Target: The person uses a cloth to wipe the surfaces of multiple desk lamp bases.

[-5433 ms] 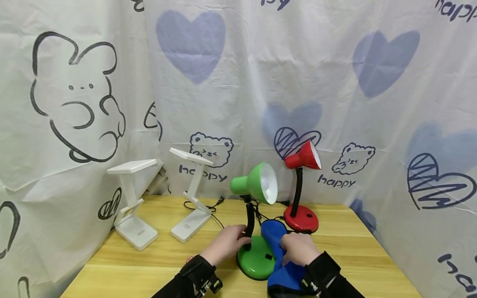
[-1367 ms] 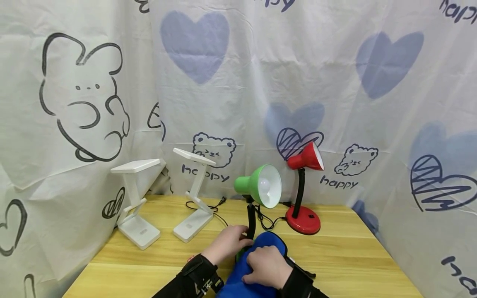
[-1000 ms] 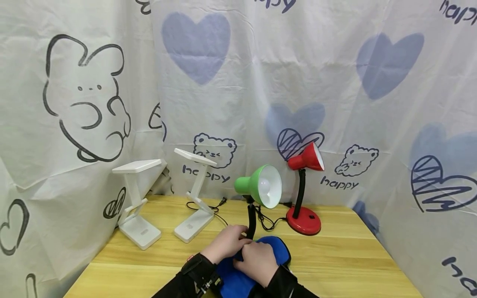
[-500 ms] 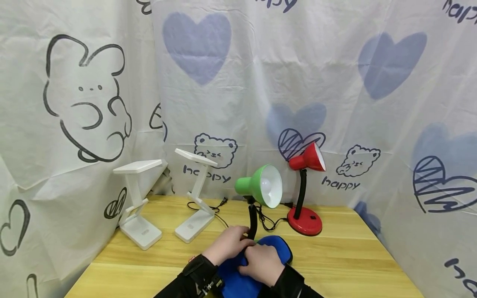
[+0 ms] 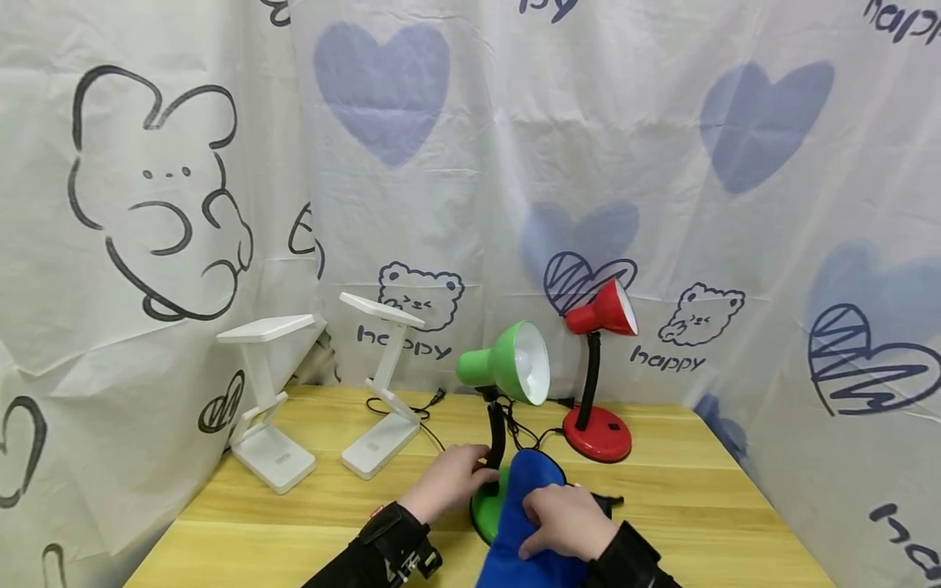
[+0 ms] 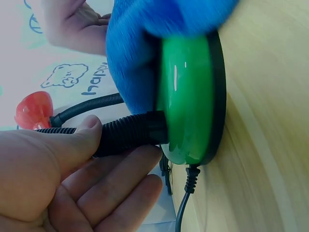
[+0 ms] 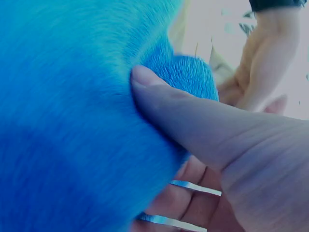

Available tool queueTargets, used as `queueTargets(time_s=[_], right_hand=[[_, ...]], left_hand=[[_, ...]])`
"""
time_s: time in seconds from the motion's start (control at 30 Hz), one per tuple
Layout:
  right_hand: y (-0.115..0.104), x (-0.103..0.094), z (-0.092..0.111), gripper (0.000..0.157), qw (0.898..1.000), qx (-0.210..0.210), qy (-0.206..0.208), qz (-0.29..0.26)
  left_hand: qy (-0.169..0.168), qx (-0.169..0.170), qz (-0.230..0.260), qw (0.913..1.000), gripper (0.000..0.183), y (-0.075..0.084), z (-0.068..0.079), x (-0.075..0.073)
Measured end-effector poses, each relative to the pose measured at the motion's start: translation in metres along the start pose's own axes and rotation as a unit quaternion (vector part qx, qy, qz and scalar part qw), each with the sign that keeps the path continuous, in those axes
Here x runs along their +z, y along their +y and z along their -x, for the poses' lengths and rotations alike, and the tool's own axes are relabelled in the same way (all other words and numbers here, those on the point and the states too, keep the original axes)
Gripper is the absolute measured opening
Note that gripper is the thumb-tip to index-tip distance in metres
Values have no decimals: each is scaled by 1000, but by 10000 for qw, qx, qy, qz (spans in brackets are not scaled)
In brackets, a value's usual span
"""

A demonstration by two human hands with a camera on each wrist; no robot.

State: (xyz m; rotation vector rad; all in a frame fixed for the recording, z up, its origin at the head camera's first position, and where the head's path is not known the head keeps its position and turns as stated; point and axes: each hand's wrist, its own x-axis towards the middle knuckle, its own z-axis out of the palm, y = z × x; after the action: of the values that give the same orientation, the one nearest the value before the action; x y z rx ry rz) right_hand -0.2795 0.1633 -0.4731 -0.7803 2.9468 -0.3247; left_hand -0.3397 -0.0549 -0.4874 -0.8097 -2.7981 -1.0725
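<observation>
My left hand (image 5: 452, 483) holds the black flexible neck (image 6: 130, 133) of a green desk lamp (image 5: 500, 363) low down, just above its base. In the left wrist view, the thumb lies along one side of the neck and the fingers on the other. My right hand (image 5: 572, 523) grips a fuzzy blue cloth (image 5: 525, 523) with dark edging, thumb pressed into the pile (image 7: 72, 121). The cloth lies against the right part of the round green base (image 6: 188, 101) and hides some of it. In the right wrist view, pale strips cross the fingers.
A red desk lamp (image 5: 601, 433) stands behind to the right. Two white folding lamps (image 5: 274, 461) stand on the left. Black cords (image 5: 525, 433) lie behind the green lamp. The wooden table (image 5: 691, 523) meets patterned curtains (image 5: 485, 204) at the back and sides.
The right hand and cloth have moved right over the last half second, uncovering the left part of the green base. Earlier they swept left across it. The left hand keeps hold of the neck.
</observation>
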Motion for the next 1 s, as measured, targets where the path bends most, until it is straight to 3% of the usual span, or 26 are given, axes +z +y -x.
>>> queueTargets(time_s=[0.2, 0.43, 0.57, 0.7, 0.77, 0.9, 1.0], right_hand=[[44, -2, 5, 45, 9996, 194, 182, -12], [80, -1, 7, 24, 9915, 363, 156, -1243], [71, -2, 5, 31, 9868, 807, 445, -1331], [45, 3, -1, 57, 9813, 1582, 782, -774], [34, 7, -4, 62, 9791, 1792, 827, -490], [23, 8, -5, 53, 9807, 1748, 806, -349], [25, 3, -2, 44, 9801, 1655, 819, -726]], left_hand=[[33, 3, -10, 10000, 26, 0, 1, -1], [-35, -17, 37, 10000, 27, 0, 1, -1], [27, 9, -60, 10000, 28, -1, 1, -1], [89, 39, -189, 9998, 28, -2, 1, -2], [77, 47, -196, 9998, 28, -2, 1, -2], [40, 26, -153, 9999, 30, -2, 1, -1], [19, -11, -119, 9999, 34, -1, 1, 0]])
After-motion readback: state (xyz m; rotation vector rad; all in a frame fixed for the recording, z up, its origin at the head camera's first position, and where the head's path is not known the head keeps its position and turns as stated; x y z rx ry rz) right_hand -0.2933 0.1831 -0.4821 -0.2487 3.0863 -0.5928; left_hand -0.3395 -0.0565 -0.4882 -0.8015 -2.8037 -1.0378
